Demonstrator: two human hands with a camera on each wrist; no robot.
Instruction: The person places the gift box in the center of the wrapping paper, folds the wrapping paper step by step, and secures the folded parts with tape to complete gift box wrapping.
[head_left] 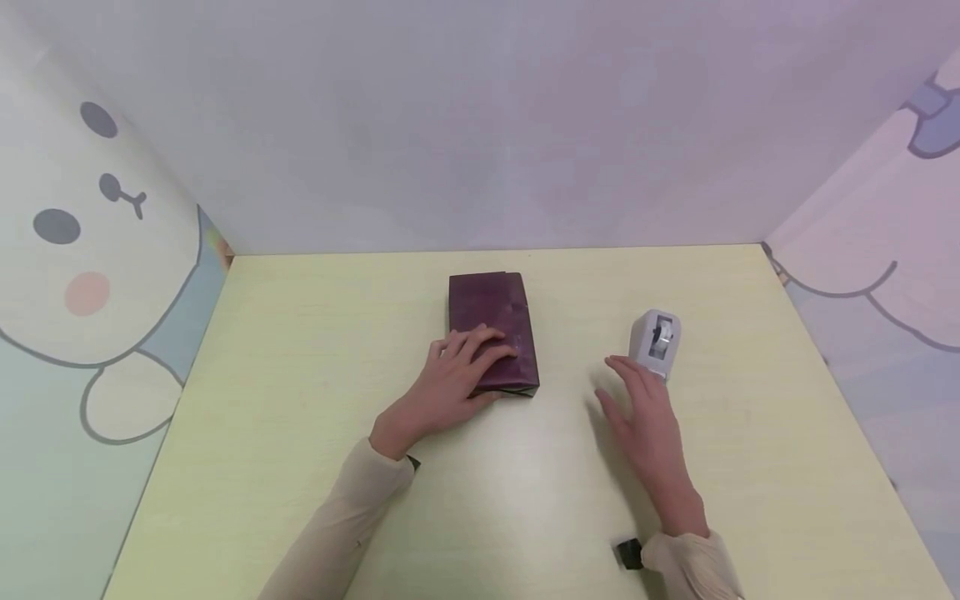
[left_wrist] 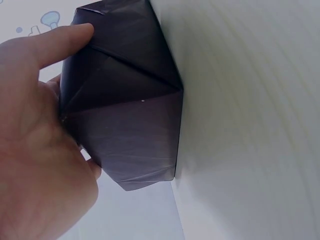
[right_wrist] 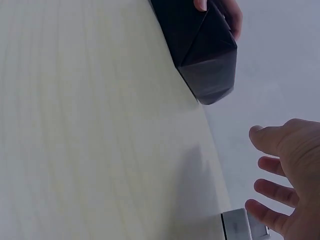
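A flat box wrapped in dark purple paper lies on the table, its folded end facing the person and seen close in the left wrist view. My left hand holds it at the near left, fingers bent over the top and thumb against the folded end. To the right stands a light grey tape dispenser with a roll of tape in it. My right hand is just in front of the dispenser, fingers loosely extended and holding nothing; whether they touch it, I cannot tell.
The pale wooden table ends at a plain wall behind. Side panels with cartoon animals stand left and right. A small black object shows beside the right sleeve.
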